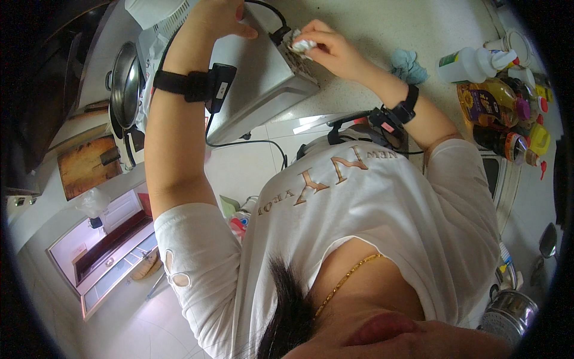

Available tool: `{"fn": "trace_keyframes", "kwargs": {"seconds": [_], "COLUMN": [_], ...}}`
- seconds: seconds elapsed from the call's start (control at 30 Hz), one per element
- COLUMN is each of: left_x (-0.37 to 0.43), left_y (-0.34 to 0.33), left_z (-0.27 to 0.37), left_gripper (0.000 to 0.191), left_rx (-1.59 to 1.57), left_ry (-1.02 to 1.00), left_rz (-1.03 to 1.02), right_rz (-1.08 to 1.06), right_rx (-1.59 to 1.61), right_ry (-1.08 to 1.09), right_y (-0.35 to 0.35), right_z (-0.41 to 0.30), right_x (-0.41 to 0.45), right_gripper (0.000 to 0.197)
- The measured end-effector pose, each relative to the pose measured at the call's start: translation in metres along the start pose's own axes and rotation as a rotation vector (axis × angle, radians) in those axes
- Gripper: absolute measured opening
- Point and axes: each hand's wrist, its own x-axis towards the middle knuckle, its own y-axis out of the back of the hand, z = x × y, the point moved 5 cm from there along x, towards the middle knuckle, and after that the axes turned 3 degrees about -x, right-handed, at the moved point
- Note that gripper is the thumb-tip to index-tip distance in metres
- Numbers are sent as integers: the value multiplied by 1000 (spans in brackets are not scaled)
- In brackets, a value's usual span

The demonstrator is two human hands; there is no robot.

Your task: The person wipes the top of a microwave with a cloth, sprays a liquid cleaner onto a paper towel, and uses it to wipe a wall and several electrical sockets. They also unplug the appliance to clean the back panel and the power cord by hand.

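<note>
A silver metal-cased appliance (255, 67) stands tilted in view near the counter edge, with a black power cord (280, 33) at its side. My left hand (222, 18) lies over the top of the casing, fingers apart; part of it is cut off by the upper frame edge. Pinched in my right hand (334, 49) is a crumpled white wipe (304, 46), at the appliance's grimy side panel (298, 63). Dark dirt shows along that panel. To the right of my right hand, a bunched light-blue cloth (409, 66) lies on the speckled counter (381, 22).
Several bottles, including a white spray bottle (471, 65) and a cooking oil bottle (486, 105), crowd the right side. A lidded pan (125, 85) and a white plastic basket (154, 13) stand left. A metal pot (511, 314) is at lower right. A cable (246, 143) hangs from my left wrist strap.
</note>
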Motion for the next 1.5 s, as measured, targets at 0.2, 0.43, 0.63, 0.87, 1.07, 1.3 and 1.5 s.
{"fn": "trace_keyframes", "kwargs": {"seconds": [0.2,0.43,0.63,0.87,1.07,1.3,1.5], "left_x": [7,-1,1,-2,2,6,5], "left_y": [-2,0,-6,3,-6,-4,-12], "left_z": [4,3,-1,4,-3,-1,-9], "left_gripper": [48,48,49,48,47,47,48], "left_rx": [-1,-9,15,18,15,13,56], "left_ry": [12,30,69,29,67,17,24], "left_rz": [-21,-34,-57,-43,-52,-60,-61], "right_rz": [-23,-117,-46,64,-23,52,85], "right_rx": [-156,-170,-191,-254,-204,-225,-279], "right_ry": [32,175,244,191,252,222,173], "right_y": [-7,-6,-7,-14,-9,-12,-20], "right_z": [6,-16,-21,-5,-20,-6,3], "right_x": [10,-11,-12,13,-17,1,11], "right_gripper": [26,32,33,31,32,33,33]}}
